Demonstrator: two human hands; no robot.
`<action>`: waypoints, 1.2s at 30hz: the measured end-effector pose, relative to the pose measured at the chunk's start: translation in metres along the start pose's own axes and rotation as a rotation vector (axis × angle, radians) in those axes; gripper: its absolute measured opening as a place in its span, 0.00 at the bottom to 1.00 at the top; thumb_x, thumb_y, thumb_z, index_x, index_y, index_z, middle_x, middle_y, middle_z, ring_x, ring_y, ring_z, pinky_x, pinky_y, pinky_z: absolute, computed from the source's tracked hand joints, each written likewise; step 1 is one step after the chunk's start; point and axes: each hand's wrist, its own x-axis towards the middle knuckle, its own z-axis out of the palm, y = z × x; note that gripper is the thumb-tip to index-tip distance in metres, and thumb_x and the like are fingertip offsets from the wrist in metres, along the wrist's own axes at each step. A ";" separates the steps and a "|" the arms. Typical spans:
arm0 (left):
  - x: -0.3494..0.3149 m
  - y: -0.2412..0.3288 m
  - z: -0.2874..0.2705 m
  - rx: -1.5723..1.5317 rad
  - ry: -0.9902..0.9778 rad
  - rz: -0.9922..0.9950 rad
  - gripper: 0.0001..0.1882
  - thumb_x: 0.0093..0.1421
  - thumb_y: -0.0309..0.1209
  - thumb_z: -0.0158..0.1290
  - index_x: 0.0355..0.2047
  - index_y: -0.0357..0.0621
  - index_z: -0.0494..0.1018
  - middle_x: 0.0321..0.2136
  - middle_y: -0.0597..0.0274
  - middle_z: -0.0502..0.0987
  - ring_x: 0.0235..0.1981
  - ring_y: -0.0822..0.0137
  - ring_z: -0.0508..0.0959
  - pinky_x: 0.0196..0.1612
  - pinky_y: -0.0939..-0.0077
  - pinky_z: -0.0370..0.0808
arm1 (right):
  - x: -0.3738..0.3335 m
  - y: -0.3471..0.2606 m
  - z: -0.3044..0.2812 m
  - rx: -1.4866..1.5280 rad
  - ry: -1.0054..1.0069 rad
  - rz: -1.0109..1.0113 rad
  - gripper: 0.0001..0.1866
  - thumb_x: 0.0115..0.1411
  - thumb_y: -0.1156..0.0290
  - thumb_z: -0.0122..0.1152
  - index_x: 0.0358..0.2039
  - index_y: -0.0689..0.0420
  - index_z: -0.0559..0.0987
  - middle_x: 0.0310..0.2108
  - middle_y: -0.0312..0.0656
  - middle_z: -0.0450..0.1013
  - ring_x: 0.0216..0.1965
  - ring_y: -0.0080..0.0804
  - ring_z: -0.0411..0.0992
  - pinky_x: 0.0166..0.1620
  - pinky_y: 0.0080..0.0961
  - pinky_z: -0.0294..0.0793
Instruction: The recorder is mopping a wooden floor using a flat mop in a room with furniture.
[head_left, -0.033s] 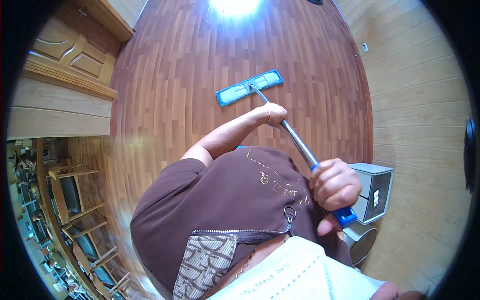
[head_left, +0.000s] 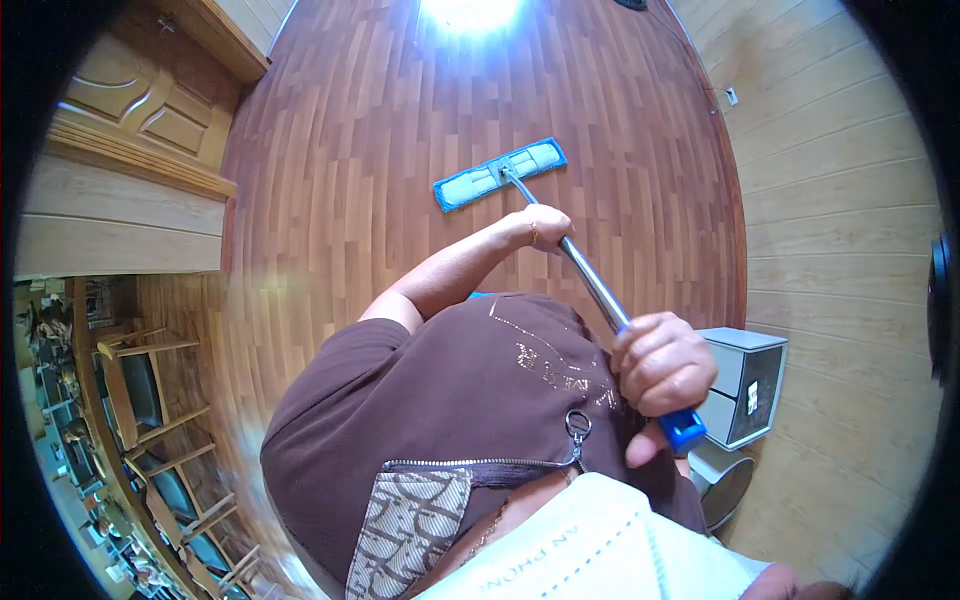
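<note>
- Head view: the left hand [head_left: 548, 226], between 1 and 2 o'clock from the middle, is closed round the metal pole of a mop [head_left: 596, 285]; its fingertips are hidden. A gold bracelet [head_left: 533, 232] circles the wrist.
- The right hand [head_left: 664, 364], near 4 o'clock, has its fingers curled tightly over the mop's blue grip [head_left: 685, 431], whose end sticks out beyond the hand.
- From the mop's head [head_left: 465, 187], the pole slants toward 5 o'clock, passing through both hands.
- That head, pale with a blue fringe, lies flat on the wood-plank floor [head_left: 350, 150] at 12 o'clock, its ends pointing toward 2 and 8 o'clock.
- A brown shirt [head_left: 450, 400] fills the space around 6 o'clock, with a white cloth [head_left: 600, 545] below it at 5 o'clock.
- Beyond the right hand, at 4 o'clock, a white and grey cabinet [head_left: 728, 390] stands near the pale wall [head_left: 850, 230].
- Wooden chairs [head_left: 143, 388] line up between 8 and 9 o'clock; a panelled wooden door [head_left: 178, 130] is at 10.
- Bright glare whitens the top edge at 12.
</note>
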 end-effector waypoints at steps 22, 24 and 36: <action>-0.200 0.079 -0.125 -0.379 1.135 0.312 0.20 0.46 0.40 0.70 0.33 0.40 0.77 0.21 0.64 0.77 0.27 0.63 0.80 0.41 0.62 0.77 | -0.068 0.338 -0.046 -0.423 -0.074 0.436 0.19 0.49 0.60 0.72 0.18 0.54 0.69 0.18 0.42 0.67 0.24 0.44 0.69 0.29 0.35 0.66; -0.190 0.084 -0.134 -0.426 1.169 0.321 0.17 0.47 0.37 0.70 0.31 0.40 0.77 0.17 0.64 0.75 0.23 0.64 0.79 0.36 0.64 0.78 | -0.091 0.365 -0.063 -0.457 -0.122 0.503 0.18 0.50 0.60 0.70 0.17 0.52 0.69 0.19 0.40 0.68 0.25 0.43 0.70 0.32 0.36 0.67; -0.041 0.004 -0.177 -0.449 1.122 0.064 0.10 0.47 0.19 0.63 0.31 0.39 0.76 0.22 0.58 0.78 0.31 0.58 0.82 0.47 0.58 0.76 | -0.123 0.493 -0.226 -0.554 -0.064 0.580 0.11 0.50 0.61 0.67 0.17 0.49 0.77 0.22 0.40 0.76 0.30 0.42 0.75 0.36 0.40 0.71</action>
